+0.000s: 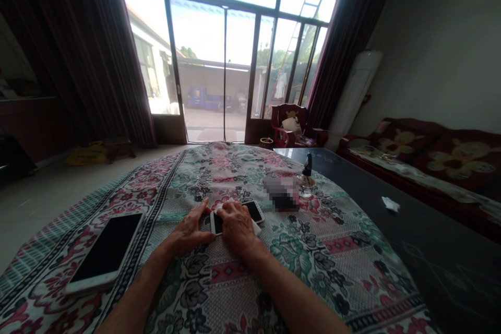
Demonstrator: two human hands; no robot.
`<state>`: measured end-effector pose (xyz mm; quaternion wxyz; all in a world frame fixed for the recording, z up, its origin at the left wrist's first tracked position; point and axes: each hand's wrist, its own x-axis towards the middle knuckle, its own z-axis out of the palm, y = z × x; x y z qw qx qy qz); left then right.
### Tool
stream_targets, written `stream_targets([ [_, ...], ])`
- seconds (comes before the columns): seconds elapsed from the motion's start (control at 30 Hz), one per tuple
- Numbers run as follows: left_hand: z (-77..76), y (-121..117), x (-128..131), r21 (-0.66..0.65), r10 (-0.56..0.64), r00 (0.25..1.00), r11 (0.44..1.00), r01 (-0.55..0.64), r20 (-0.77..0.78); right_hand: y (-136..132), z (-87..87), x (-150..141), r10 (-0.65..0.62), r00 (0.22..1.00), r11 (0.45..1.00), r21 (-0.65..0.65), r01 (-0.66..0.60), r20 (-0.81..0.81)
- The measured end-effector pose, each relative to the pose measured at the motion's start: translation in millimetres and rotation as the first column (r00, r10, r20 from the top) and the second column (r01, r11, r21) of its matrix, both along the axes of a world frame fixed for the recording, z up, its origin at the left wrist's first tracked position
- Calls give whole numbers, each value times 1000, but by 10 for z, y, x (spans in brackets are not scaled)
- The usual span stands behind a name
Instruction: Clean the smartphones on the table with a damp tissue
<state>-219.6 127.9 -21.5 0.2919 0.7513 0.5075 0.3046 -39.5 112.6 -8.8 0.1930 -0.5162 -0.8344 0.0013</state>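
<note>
On the patterned tablecloth lies a white-framed smartphone [217,223] with a dark screen, partly covered by my right hand. My left hand [191,228] grips it at its left end, thumb at the near corner and fingers at the far one. Bent over the phone, my right hand [238,223] is closed, with a small white tissue [219,209] showing at its fingertips. Beyond that hand a second dark-screened part of a white phone [254,212] sticks out; whether it is a separate phone is hidden. A large white tablet [107,248] rests flat on the left.
The floral tablecloth [235,164] covers a round table. A small glass bottle with a black top [307,180] stands to the right, beside a blurred-out item [281,194]. A dark table [352,182] with a crumpled white paper [390,204] adjoins on the right.
</note>
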Motion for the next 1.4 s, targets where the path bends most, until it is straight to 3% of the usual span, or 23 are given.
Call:
stream_targets([
  [0.2,-22,15,-26,3,-18,1000,1000,18,-15,-22,12,26,50,999,999,-4,-50,11],
  [0.4,27,-13,-13,-6,-28,998,1000,27,-50,-276,9,138,136,989,990,18,-137,55],
  [0.7,28,-8,-20,25,-25,998,999,27,-52,-374,16,409,74,996,997,10,-75,40],
  [1.0,-32,12,-33,47,-47,998,998,48,-40,-455,-24,165,171,984,985,7,-172,49],
  [1.27,28,-8,-21,8,-41,998,999,42,-36,-386,2,492,9,999,1000,17,-9,-45],
  [1.4,43,-22,-8,21,-23,999,1000,23,-23,-391,-15,447,32,999,999,28,-31,-35],
])
